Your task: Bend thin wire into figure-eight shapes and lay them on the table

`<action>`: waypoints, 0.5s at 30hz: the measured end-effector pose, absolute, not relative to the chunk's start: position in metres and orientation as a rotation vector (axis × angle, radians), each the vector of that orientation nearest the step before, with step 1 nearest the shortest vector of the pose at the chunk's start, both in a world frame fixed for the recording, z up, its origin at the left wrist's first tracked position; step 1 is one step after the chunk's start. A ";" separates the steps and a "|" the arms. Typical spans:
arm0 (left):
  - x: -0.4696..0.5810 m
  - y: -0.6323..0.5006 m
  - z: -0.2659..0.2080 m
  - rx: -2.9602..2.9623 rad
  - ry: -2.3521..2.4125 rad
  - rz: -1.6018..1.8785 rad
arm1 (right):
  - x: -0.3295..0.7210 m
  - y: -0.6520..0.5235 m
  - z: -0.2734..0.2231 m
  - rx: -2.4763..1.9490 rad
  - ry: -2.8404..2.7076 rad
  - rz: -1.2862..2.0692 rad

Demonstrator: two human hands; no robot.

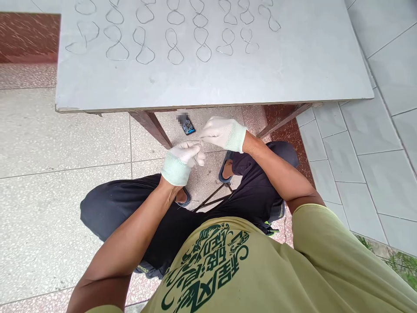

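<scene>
My left hand (186, 157), in a white glove with a pale green cuff, is closed in a pinch on a thin wire (196, 165). A short end of this wire hangs below the fingers; the rest is mostly hidden by the gloves. Touching it from the right, my right hand (220, 131), gloved the same way, pinches the wire at the left hand's fingertips. Both hands are held above my lap, just in front of the table's near edge. On the white table (228, 82) lie several thin wires bent into figure-eight shapes (203, 44), set out in two rows.
Under the table a phone (188, 126) lies on the speckled tile floor (65, 143). Table legs (151, 128) slant down at left and right. My knees are on both sides of the hands. A tiled surface (345, 161) runs along the right.
</scene>
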State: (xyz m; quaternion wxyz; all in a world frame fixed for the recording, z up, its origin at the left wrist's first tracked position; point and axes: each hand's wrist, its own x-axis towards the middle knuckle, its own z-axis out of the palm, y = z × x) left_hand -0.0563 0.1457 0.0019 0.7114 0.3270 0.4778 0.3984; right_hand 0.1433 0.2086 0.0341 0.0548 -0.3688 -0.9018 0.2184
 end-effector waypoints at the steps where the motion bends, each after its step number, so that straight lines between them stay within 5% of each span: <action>1: -0.056 0.146 0.002 0.724 1.052 0.880 | 0.143 0.208 0.034 -1.111 -2.778 0.604; 8: -0.057 0.147 -0.003 0.721 1.036 0.901 | 0.136 0.198 0.043 -1.270 -2.877 0.314; 15: -0.057 0.141 -0.011 0.713 1.040 0.889 | 0.135 0.205 0.047 -1.266 -2.983 0.494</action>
